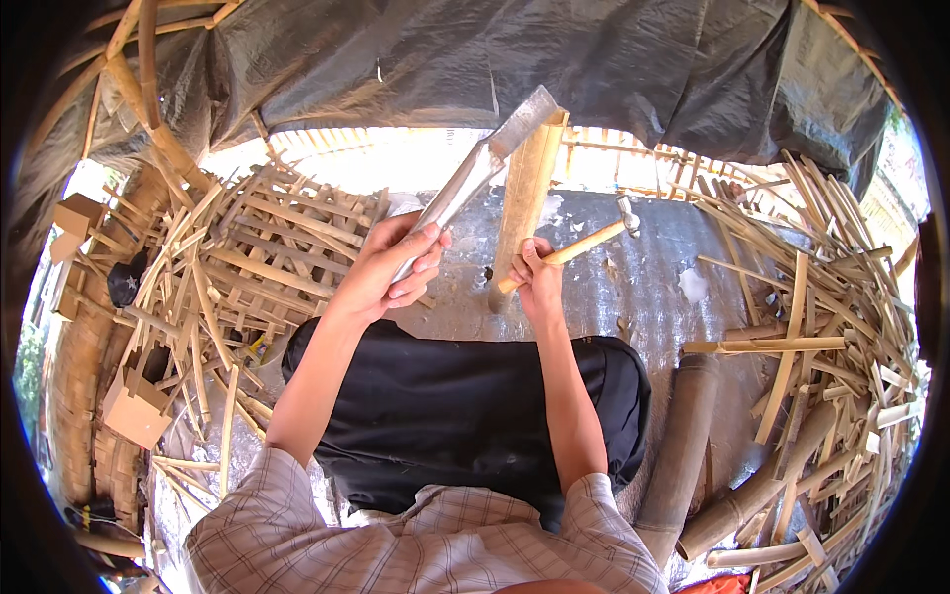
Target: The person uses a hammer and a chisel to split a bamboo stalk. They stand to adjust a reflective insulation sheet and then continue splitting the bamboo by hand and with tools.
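Observation:
My left hand (pixel 396 265) is closed around the grey handle of a metal chopping knife (pixel 463 183), which slants up and to the right. Its broad blade end lies at the top of a split bamboo piece (pixel 531 178) that stands nearly upright in front of me. My right hand (pixel 538 280) grips a small hammer (pixel 591 243) by its pale wooden handle, with the metal head out to the right. The fingers of that hand are right against the bamboo's lower part; whether they also hold it, I cannot tell.
Bamboo strips (pixel 831 287) are heaped on the right, beside thick bamboo poles (pixel 683 436). At left lie a lattice of bamboo slats (pixel 287 233), loose strips and a cardboard box (pixel 136 408). A dark tarp (pixel 426 64) hangs across the far side, beyond the grey metallic sheet (pixel 658 267).

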